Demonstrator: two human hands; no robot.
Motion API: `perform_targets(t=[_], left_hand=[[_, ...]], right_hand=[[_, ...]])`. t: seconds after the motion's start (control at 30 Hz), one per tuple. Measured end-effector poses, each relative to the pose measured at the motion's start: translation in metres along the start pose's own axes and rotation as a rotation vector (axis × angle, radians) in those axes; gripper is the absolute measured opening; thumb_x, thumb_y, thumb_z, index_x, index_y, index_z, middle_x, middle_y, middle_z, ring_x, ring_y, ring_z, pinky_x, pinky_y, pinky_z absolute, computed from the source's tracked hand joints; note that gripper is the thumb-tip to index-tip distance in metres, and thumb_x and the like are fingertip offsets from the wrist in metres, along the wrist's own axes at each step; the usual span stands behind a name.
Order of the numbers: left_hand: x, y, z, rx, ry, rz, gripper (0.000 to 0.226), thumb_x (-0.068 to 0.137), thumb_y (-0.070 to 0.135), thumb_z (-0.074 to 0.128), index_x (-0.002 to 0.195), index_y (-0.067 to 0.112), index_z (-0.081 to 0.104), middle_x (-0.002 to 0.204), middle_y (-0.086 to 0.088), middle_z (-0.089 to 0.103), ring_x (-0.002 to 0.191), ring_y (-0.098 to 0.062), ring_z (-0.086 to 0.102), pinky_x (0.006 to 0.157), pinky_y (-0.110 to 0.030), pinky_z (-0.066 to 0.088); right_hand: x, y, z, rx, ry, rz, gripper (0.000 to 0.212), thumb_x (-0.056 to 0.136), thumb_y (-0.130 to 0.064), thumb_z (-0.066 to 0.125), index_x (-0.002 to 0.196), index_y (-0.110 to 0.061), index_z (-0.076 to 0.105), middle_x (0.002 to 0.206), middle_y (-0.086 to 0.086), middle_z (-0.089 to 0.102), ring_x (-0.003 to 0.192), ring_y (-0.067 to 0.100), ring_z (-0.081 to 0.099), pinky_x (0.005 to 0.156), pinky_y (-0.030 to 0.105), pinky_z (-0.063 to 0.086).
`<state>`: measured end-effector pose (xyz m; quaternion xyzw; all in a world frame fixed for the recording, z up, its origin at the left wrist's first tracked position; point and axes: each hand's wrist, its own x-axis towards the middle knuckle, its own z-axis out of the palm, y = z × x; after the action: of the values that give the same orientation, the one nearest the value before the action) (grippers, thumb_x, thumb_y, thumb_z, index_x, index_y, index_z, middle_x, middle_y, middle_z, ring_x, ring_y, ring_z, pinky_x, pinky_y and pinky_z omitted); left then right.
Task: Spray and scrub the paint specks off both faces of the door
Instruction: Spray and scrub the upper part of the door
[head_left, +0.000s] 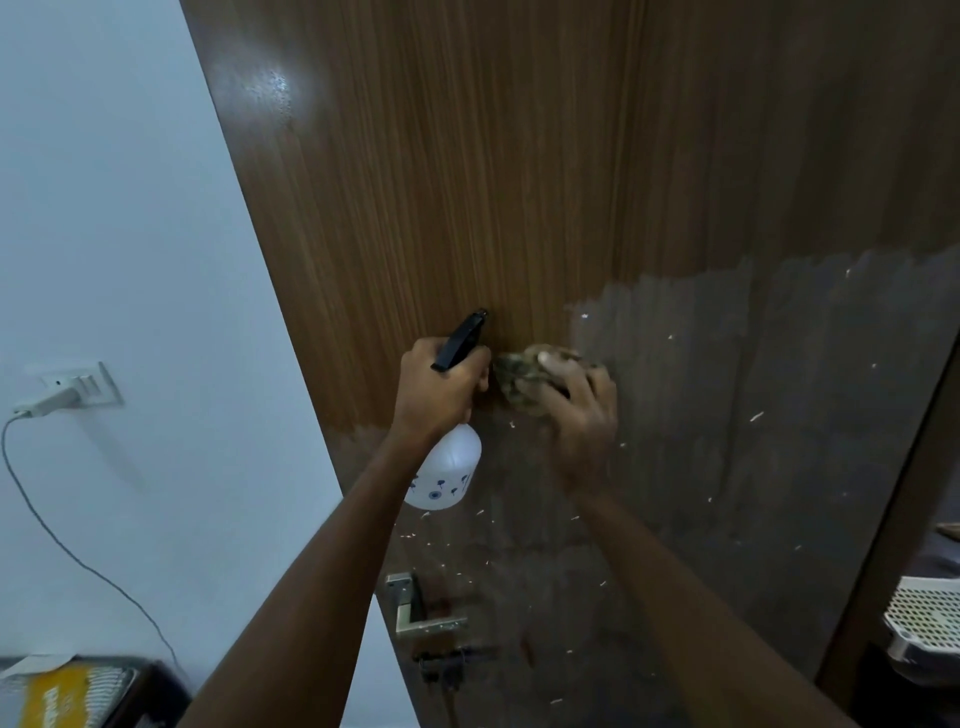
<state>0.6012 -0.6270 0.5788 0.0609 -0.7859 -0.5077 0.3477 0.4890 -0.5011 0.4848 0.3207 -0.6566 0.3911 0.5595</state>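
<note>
The left hand grips a spray bottle at the door; just right of the bottle, the right hand presses a scrub pad. Runoff could reach the handle below the bottle, and paint specks further right may be missed.

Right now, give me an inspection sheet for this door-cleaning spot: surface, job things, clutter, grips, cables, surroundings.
Surface: door clean wood grain above; lower part dull grey film with white paint specks.
Job's things: spray bottle, black nozzle toward the door; scrub pad against the door.
Clutter: yellow box at bottom left; white perforated basket at right.
Grips: left hand grips the bottle neck; right hand presses the pad.
Cables: plug in wall socket, cord hanging down the wall.
Surroundings: white wall left; metal door handle below the hands.
</note>
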Motion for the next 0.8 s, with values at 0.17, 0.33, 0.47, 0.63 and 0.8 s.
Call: perform_targets(t=[0.17, 0.33, 0.47, 0.63, 0.8], left_hand=[[0.004, 0.003, 0.014, 0.013, -0.002, -0.002, 0.029, 0.099, 0.014, 0.064, 0.076, -0.003, 0.067, 0.073, -0.026, 0.068, 0.041, -0.023, 0.053, 0.042, -0.028, 0.041], [0.006, 0.01, 0.029, -0.007, -0.019, 0.002, 0.032, 0.098, 0.014, 0.064, 0.076, -0.009, 0.066, 0.074, -0.033, 0.065, 0.041, -0.026, 0.051, 0.042, -0.028, 0.041], [0.009, 0.019, 0.04, -0.003, -0.018, -0.004, 0.03, 0.098, 0.013, 0.064, 0.078, -0.01, 0.066, 0.074, -0.031, 0.066, 0.041, -0.022, 0.051, 0.041, -0.028, 0.04], [0.013, 0.025, 0.059, 0.011, -0.018, 0.024, 0.031, 0.099, 0.013, 0.064, 0.076, -0.007, 0.067, 0.073, -0.028, 0.067, 0.041, -0.02, 0.053, 0.041, -0.027, 0.041], [0.012, 0.03, 0.073, -0.014, -0.021, 0.006, 0.03, 0.098, 0.013, 0.063, 0.072, -0.001, 0.067, 0.074, -0.028, 0.067, 0.042, -0.022, 0.051, 0.042, -0.028, 0.04]], right_hand=[[0.089, 0.01, 0.005, -0.041, 0.179, 0.086, 0.029, 0.094, 0.002, 0.061, 0.101, -0.019, 0.081, 0.12, 0.004, 0.069, 0.104, 0.027, 0.055, 0.083, 0.042, 0.055], [-0.008, 0.024, -0.009, -0.009, 0.031, 0.028, 0.018, 0.103, -0.022, 0.063, 0.102, -0.018, 0.08, 0.122, 0.003, 0.069, 0.104, 0.031, 0.057, 0.081, 0.048, 0.054], [0.04, 0.042, -0.015, 0.036, 0.019, 0.084, 0.026, 0.093, -0.003, 0.065, 0.1, -0.021, 0.082, 0.117, 0.004, 0.07, 0.098, 0.027, 0.053, 0.071, 0.042, 0.052], [0.076, 0.055, -0.017, 0.014, 0.116, 0.052, 0.031, 0.096, -0.002, 0.055, 0.103, -0.019, 0.081, 0.122, 0.006, 0.069, 0.106, 0.027, 0.052, 0.082, 0.044, 0.052], [-0.012, 0.068, -0.032, -0.005, -0.001, -0.004, 0.017, 0.101, -0.018, 0.064, 0.102, -0.017, 0.08, 0.12, 0.004, 0.072, 0.104, 0.03, 0.057, 0.08, 0.045, 0.053]])
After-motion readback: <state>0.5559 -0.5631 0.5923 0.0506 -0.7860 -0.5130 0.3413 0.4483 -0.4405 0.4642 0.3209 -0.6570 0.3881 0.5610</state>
